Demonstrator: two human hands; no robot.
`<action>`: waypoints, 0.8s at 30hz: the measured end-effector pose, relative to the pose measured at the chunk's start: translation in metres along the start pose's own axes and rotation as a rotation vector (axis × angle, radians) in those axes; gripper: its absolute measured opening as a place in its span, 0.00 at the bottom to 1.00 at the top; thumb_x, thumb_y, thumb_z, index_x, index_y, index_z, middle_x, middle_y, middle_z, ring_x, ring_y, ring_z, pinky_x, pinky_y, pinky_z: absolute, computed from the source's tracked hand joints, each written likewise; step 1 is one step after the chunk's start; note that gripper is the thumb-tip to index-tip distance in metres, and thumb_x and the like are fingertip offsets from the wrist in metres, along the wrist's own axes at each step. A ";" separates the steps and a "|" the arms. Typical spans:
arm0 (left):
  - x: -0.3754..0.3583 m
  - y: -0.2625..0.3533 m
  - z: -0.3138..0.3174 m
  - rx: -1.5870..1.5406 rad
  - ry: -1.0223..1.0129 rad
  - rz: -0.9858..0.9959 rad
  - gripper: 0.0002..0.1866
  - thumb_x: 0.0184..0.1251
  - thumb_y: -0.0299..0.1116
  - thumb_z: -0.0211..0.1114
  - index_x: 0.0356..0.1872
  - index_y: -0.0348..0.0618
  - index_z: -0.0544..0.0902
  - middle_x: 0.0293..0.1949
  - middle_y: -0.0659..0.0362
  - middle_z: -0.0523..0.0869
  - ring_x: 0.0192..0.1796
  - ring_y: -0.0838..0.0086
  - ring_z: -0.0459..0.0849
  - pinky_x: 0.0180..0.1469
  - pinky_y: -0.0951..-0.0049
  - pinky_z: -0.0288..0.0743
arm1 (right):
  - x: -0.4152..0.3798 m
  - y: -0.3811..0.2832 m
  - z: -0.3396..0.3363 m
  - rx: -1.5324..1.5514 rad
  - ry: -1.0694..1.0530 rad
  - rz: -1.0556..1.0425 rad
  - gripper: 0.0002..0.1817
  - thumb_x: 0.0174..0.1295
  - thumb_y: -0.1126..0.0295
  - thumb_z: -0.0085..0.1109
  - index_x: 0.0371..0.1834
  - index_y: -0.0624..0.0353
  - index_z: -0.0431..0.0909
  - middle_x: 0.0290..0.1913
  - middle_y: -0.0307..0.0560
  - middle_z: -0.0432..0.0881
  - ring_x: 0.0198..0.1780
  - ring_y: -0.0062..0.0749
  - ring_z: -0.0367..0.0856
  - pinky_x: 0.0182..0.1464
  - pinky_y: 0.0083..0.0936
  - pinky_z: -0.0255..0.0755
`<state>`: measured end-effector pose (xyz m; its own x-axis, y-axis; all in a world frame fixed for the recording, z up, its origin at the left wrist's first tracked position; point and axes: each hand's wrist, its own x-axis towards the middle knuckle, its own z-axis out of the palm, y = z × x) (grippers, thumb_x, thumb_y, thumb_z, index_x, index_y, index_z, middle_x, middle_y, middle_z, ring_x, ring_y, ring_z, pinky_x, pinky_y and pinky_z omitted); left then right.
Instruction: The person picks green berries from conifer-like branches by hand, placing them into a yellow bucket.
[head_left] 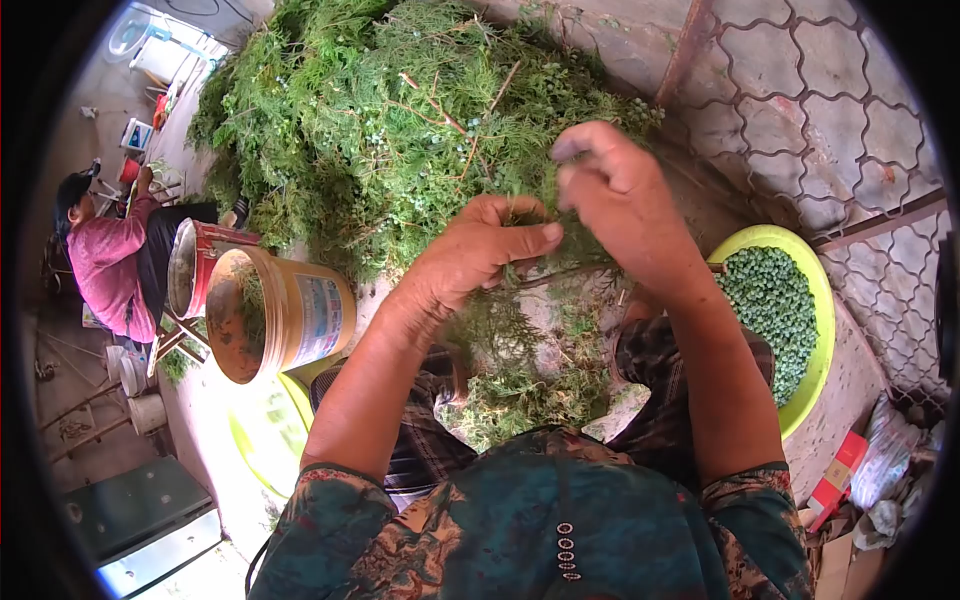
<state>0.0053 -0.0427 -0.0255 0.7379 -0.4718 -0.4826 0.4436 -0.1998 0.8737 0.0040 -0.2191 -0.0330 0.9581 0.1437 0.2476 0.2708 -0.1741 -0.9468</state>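
Observation:
My left hand is closed on a small green conifer sprig, pinched between thumb and fingers. To its right, my right hand is raised with bent fingers. Motion smears its fingertips, so anything in them cannot be made out. Just beyond both hands rises a large heap of cut conifer branches with small pale berries among the foliage. Loose green clippings lie on the ground between my knees. A yellow-green basin at my right holds many round green berries.
At left, a tan bucket lies tilted, beside a red bucket and above another yellow-green basin. A seated person in pink is farther left. A wavy metal grille stands at right, above a red box and plastic bags.

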 end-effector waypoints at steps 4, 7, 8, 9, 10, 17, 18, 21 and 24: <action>-0.019 0.013 0.002 0.231 0.061 -0.063 0.12 0.60 0.39 0.67 0.37 0.41 0.81 0.21 0.69 0.74 0.24 0.87 0.68 0.25 0.81 0.62 | 0.014 -0.011 -0.039 0.452 0.328 0.202 0.09 0.58 0.73 0.48 0.39 0.66 0.73 0.27 0.37 0.72 0.21 0.13 0.62 0.20 0.16 0.57; -0.018 0.008 0.002 0.248 0.019 0.175 0.10 0.64 0.36 0.63 0.38 0.40 0.81 0.21 0.70 0.73 0.25 0.87 0.66 0.26 0.81 0.62 | 0.010 -0.016 -0.034 0.679 0.169 0.323 0.09 0.62 0.66 0.49 0.39 0.60 0.72 0.28 0.36 0.70 0.18 0.10 0.57 0.17 0.11 0.51; -0.019 0.007 0.001 0.249 0.020 0.175 0.10 0.64 0.36 0.63 0.38 0.40 0.81 0.21 0.70 0.73 0.25 0.87 0.66 0.26 0.81 0.62 | 0.008 -0.017 -0.029 0.617 0.085 0.353 0.16 0.64 0.56 0.49 0.38 0.60 0.72 0.27 0.36 0.69 0.18 0.09 0.57 0.16 0.10 0.50; -0.019 0.007 0.000 0.244 0.020 0.174 0.08 0.66 0.34 0.61 0.37 0.40 0.81 0.21 0.71 0.73 0.26 0.87 0.65 0.26 0.81 0.61 | 0.007 -0.017 -0.024 0.617 0.084 0.352 0.16 0.64 0.56 0.49 0.38 0.60 0.72 0.27 0.36 0.69 0.18 0.09 0.57 0.16 0.10 0.50; -0.019 0.008 -0.001 0.239 0.019 0.174 0.07 0.67 0.33 0.60 0.37 0.40 0.81 0.21 0.71 0.72 0.26 0.87 0.65 0.27 0.81 0.61 | 0.006 -0.016 -0.018 0.520 -0.030 0.431 0.20 0.64 0.52 0.50 0.37 0.60 0.72 0.27 0.36 0.69 0.17 0.09 0.57 0.15 0.10 0.49; -0.020 0.006 -0.006 0.299 0.021 0.207 0.09 0.66 0.38 0.61 0.34 0.42 0.81 0.19 0.74 0.69 0.21 0.89 0.62 0.22 0.83 0.54 | 0.000 -0.012 0.006 0.281 -0.240 0.454 0.19 0.61 0.55 0.57 0.36 0.64 0.74 0.21 0.32 0.69 0.19 0.13 0.62 0.16 0.16 0.55; -0.022 0.008 -0.007 0.352 0.043 0.215 0.09 0.67 0.37 0.61 0.34 0.41 0.81 0.20 0.73 0.70 0.22 0.89 0.62 0.22 0.82 0.55 | 0.002 -0.016 -0.001 0.289 -0.086 0.424 0.17 0.62 0.57 0.56 0.35 0.63 0.74 0.21 0.32 0.69 0.19 0.12 0.62 0.16 0.15 0.55; -0.019 -0.002 -0.014 0.424 0.097 0.332 0.09 0.66 0.35 0.61 0.35 0.39 0.81 0.21 0.72 0.71 0.22 0.89 0.63 0.22 0.81 0.57 | 0.013 -0.012 -0.039 0.518 0.262 0.306 0.10 0.65 0.62 0.54 0.32 0.55 0.70 0.23 0.30 0.68 0.15 0.09 0.57 0.14 0.11 0.49; -0.020 0.000 -0.016 0.552 0.149 0.476 0.08 0.66 0.32 0.62 0.36 0.38 0.81 0.23 0.71 0.73 0.24 0.88 0.65 0.24 0.81 0.60 | 0.006 -0.023 -0.083 0.477 0.357 0.257 0.08 0.64 0.64 0.53 0.32 0.56 0.70 0.25 0.33 0.69 0.16 0.09 0.58 0.15 0.10 0.50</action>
<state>-0.0016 -0.0193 -0.0169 0.8653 -0.5010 -0.0128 -0.2324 -0.4237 0.8755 0.0112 -0.2952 0.0071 0.9812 -0.1915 -0.0240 0.0360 0.3039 -0.9520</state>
